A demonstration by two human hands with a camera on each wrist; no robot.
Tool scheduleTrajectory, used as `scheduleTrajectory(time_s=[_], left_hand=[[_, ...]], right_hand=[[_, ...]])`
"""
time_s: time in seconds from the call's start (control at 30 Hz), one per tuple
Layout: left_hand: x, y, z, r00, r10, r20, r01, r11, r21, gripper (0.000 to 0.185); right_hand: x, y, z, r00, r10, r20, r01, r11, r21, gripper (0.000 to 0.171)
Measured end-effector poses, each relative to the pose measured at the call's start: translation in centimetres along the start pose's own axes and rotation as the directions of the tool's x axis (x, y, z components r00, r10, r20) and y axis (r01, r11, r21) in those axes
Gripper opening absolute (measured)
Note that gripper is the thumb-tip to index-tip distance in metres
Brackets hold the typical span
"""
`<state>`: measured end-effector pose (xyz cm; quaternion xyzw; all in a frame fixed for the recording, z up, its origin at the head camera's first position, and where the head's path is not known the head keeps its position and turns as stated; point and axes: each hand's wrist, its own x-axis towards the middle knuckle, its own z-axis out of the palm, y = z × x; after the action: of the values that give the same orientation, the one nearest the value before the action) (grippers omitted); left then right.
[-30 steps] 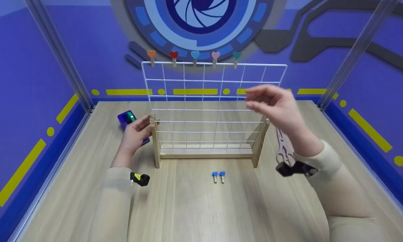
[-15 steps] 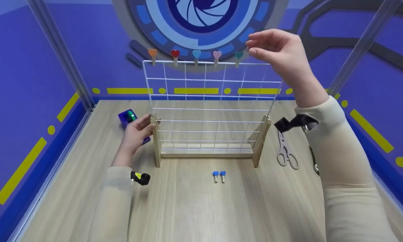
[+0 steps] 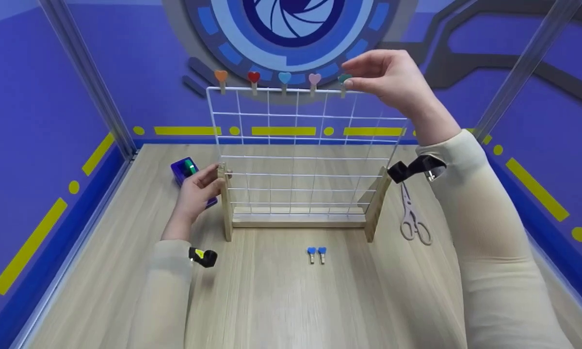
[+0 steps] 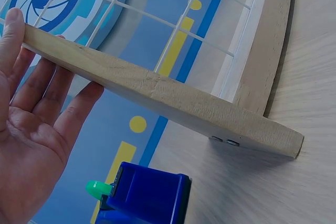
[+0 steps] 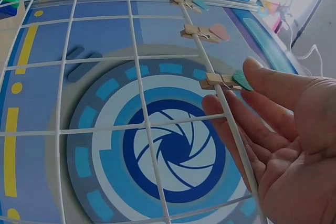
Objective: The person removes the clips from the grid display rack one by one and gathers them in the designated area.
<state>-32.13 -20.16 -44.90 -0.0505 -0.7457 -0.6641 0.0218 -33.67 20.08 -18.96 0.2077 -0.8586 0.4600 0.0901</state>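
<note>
The green clip (image 5: 223, 81) sits near the right end of the top wire (image 3: 298, 90) of a white grid rack (image 3: 297, 116); its long axis stands nearly upright in the head view, heart end up, wooden legs down across the wire. The right hand (image 3: 393, 80) reaches in from the right, thumb against or just beside the heart, fingertips beyond, a narrow gap between them; a firm pinch does not show.

A stretch of wire separates it from the pink clip (image 3: 314, 80); rightward, the wire runs behind the hand toward the rack's corner. The left hand (image 3: 196, 191) holds the wooden side post (image 4: 157, 93), thumb on one side, fingers on the other.

On the table (image 3: 291, 300), two blue clips (image 3: 316, 254) lie in front of the rack, hearts pointing toward it; the scissors (image 3: 409, 213) lie beyond its right side, handles toward the person.

The right wrist view alone shows the green clip's spring; the left wrist view alone shows metal fittings (image 4: 226, 140) low on the post, above a blue box (image 4: 152, 192).
</note>
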Motion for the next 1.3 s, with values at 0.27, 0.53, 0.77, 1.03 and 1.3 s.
scheduleTrajectory(time_s=[0.27, 0.53, 0.77, 1.03, 1.3], left_hand=[[0.0, -0.1, 0.0, 1.0, -0.005, -0.004, 0.005, 1.0, 0.006, 0.057], [-0.1, -0.1, 0.0, 1.0, -0.004, 0.004, 0.004, 1.0, -0.003, 0.057], [-0.2, 0.0, 0.0, 1.0, -0.01, -0.004, 0.01, 1.0, 0.005, 0.058], [-0.2, 0.2, 0.1, 1.0, -0.016, -0.007, 0.016, 1.0, 0.003, 0.057], [-0.1, 0.1, 0.1, 1.0, -0.008, -0.006, 0.009, 1.0, 0.005, 0.056]], right_hand=[[-0.1, 0.1, 0.6, 0.999, 0.001, -0.043, -0.006, 0.993, -0.115, 0.029], [-0.3, 0.4, 0.9, 0.995, -0.041, -0.094, 0.031, 0.994, -0.107, 0.023], [-0.4, 0.4, 1.1, 0.989, -0.063, -0.13, 0.055, 0.996, -0.065, 0.02], [-0.5, 0.8, 1.3, 0.979, -0.101, -0.175, 0.1, 0.995, -0.013, 0.014], [-0.5, 1.3, 1.1, 0.966, -0.145, -0.215, 0.182, 0.969, 0.165, 0.013]])
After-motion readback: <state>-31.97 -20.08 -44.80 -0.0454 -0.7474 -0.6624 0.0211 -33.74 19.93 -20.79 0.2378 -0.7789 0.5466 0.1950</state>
